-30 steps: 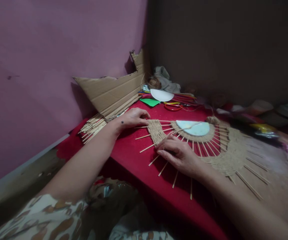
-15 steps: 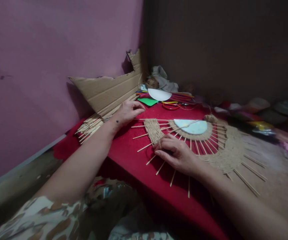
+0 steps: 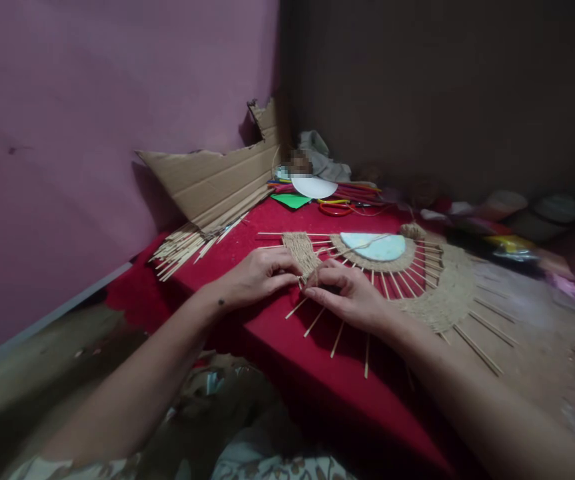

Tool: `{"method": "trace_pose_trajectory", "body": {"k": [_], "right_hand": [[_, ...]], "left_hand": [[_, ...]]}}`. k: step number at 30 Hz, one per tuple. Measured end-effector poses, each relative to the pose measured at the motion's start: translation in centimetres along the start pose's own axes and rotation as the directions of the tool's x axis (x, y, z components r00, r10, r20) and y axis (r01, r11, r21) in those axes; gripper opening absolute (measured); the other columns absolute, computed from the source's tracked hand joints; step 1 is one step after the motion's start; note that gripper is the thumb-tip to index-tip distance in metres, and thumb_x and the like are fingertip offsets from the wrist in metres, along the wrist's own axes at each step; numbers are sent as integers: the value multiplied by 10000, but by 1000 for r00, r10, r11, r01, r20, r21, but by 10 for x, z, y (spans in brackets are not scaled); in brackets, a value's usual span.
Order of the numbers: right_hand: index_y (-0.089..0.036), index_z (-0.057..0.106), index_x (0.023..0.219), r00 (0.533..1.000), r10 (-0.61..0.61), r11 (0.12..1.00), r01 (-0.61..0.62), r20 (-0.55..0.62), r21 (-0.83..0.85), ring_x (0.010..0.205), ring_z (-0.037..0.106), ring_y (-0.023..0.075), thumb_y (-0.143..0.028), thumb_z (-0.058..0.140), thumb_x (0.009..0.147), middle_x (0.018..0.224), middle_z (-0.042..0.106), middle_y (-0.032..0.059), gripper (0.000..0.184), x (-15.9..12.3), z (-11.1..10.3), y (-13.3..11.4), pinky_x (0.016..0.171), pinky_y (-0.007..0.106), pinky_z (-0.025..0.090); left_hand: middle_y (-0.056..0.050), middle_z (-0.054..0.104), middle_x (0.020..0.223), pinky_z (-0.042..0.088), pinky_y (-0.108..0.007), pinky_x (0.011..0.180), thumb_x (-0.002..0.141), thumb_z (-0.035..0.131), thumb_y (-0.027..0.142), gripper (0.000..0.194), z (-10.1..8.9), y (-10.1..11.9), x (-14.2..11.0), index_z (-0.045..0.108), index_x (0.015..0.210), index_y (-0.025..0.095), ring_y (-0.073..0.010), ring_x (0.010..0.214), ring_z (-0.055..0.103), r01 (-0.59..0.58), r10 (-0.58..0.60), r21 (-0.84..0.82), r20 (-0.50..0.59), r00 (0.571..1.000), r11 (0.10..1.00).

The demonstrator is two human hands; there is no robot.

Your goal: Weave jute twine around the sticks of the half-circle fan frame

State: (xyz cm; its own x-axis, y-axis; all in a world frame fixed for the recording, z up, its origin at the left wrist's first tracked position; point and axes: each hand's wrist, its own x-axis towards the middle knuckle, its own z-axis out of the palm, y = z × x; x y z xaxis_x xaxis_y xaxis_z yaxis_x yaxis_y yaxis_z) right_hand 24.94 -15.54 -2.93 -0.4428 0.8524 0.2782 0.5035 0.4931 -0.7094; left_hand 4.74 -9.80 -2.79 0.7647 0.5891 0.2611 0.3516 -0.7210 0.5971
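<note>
On the red cloth (image 3: 277,340) lies a half-round weaving of thin wooden sticks (image 3: 337,340) and brown twine, spread like a fan around a pale blue half-disc (image 3: 373,247). My left hand (image 3: 260,275) is closed at the lower end of a narrow woven twine band (image 3: 300,248), its fingertips pinching the weaving's edge and covering some sticks. Close beside it, my right hand (image 3: 350,293) pinches the working twine by the same band. Exactly which stick lies between the fingers is hidden. A small twine ball (image 3: 412,231) rests behind the half-disc, with a strand crossing over it.
Torn cardboard (image 3: 212,180) leans against the purple wall, above a bundle of loose sticks (image 3: 177,253). Behind the weaving are a white half-disc (image 3: 314,186), green paper (image 3: 291,200), and red-handled scissors (image 3: 334,209). Plastic packets (image 3: 514,247) lie at the right.
My left hand has come down and right, from above the band to its lower end next to my right hand. The right hand stays at the band. The view has shifted slightly.
</note>
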Motion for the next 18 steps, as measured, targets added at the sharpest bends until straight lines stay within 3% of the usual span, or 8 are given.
{"method": "trace_pose_trajectory", "body": {"k": [4,12,15,18], "right_hand": [[-184,672,750,1000,29,1000,-29,-10,11,784,558,164,-261,591,836,799,613,38,141,-2,0,3,751,338,449],[-174,661,693,999,34,999,-32,-42,42,716,554,139,-211,614,812,706,609,11,133,-3,2,-5,705,301,442],[-167,673,724,999,39,991,-40,17,125,706,591,128,-189,623,802,715,662,12,96,-4,6,-12,687,273,457],[-166,687,730,995,-17,998,11,100,67,710,608,129,-167,625,797,716,687,20,91,-6,10,-17,713,277,466]], "left_hand": [[-60,604,929,450,-273,791,876,528,229,146,13,2,-2,664,860,178,-155,871,571,-42,45,144,-17,999,989],[-78,581,924,457,-285,776,903,471,225,197,18,3,-12,652,856,164,-165,872,551,-105,122,236,-57,991,966],[-76,585,959,461,-290,800,894,472,186,190,17,5,-19,658,861,169,-166,904,551,-104,124,249,-69,990,963],[-85,603,997,467,-315,833,881,459,134,222,17,7,-25,676,911,169,-178,941,553,-116,140,267,-71,988,957]]}}
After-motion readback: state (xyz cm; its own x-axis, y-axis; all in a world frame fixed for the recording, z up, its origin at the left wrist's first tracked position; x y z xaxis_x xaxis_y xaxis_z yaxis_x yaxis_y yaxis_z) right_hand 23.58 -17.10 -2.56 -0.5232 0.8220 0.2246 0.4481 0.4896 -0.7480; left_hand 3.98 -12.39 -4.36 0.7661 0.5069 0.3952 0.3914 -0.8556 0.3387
